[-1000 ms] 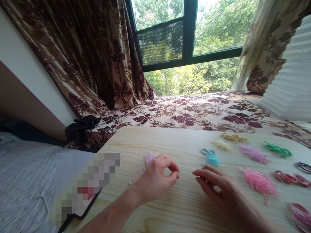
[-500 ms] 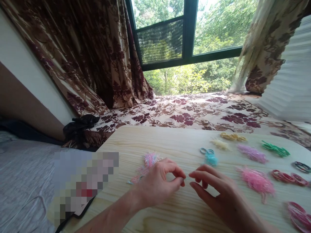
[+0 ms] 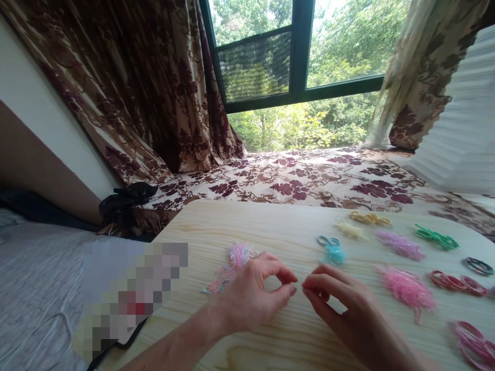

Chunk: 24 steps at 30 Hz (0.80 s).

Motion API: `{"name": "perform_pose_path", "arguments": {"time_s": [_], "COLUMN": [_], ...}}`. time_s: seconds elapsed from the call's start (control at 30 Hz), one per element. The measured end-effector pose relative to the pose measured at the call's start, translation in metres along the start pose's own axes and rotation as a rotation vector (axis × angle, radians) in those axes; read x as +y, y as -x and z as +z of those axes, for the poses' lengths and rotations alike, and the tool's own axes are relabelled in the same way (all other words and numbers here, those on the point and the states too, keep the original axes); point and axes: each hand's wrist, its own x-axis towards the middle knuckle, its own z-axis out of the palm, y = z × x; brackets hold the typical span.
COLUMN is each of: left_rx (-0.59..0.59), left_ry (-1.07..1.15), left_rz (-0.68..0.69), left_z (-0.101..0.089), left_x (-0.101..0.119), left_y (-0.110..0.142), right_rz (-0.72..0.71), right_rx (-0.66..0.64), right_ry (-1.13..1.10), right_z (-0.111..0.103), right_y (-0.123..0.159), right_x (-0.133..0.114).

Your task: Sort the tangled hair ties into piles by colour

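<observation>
Over the middle of a pale wooden table, my left hand (image 3: 251, 288) curves its fingers, thumb and index tips slightly apart with nothing visible between them. Close by on the right, my right hand (image 3: 344, 299) pinches thumb and index together; whatever they hold is too small to make out. A pile of thin multicoloured strands or tiny bands (image 3: 240, 255) lies just beyond my left hand, partly hidden by it. Past my right hand are a teal clump (image 3: 334, 254) of similar small pieces and some teal hair ties (image 3: 328, 241).
Toward the right lie a pink pile (image 3: 408, 289), a lilac pile (image 3: 400, 244), a cream pile (image 3: 351, 229), yellow ties (image 3: 370, 218), green ties (image 3: 436, 237), red ties (image 3: 458, 283), dark ties (image 3: 479, 266) and crimson ties (image 3: 475, 342). A blurred-out object (image 3: 135, 304) rests at the left edge.
My right thumb and index finger have closed together. My left fingertips have parted slightly from their pinch. Both hands stay in nearly the same place.
</observation>
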Motion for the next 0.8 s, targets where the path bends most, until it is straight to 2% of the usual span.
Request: {"name": "perform_pose_path", "arguments": {"time_s": [0.17,0.27,0.37,0.57,0.63,0.8], "left_rx": [0.042,0.105,0.172,0.288,0.319,0.346], "left_ry": [-0.165,-0.228,-0.275,-0.322,-0.337,-0.370], "left_rz": [0.192,0.253,0.259,0.228,0.215,0.178], "left_z": [0.000,-0.001,-0.007,-0.020,-0.023,-0.029], "left_x": [-0.001,-0.004,-0.008,-0.018,-0.021,-0.026], "left_y": [-0.002,-0.005,-0.007,-0.012,-0.014,-0.016], "right_rz": [-0.018,-0.016,0.018,0.139,0.176,0.223], "right_rx": [0.031,0.053,0.101,0.308,0.319,0.224], "right_ry": [-0.005,-0.003,0.056,0.338,0.393,0.508], "right_z": [0.000,-0.001,-0.007,-0.033,-0.039,-0.039], "right_y": [0.001,0.001,0.001,0.001,0.001,0.004], "right_x": [0.000,0.001,0.011,0.046,0.054,0.058]}}
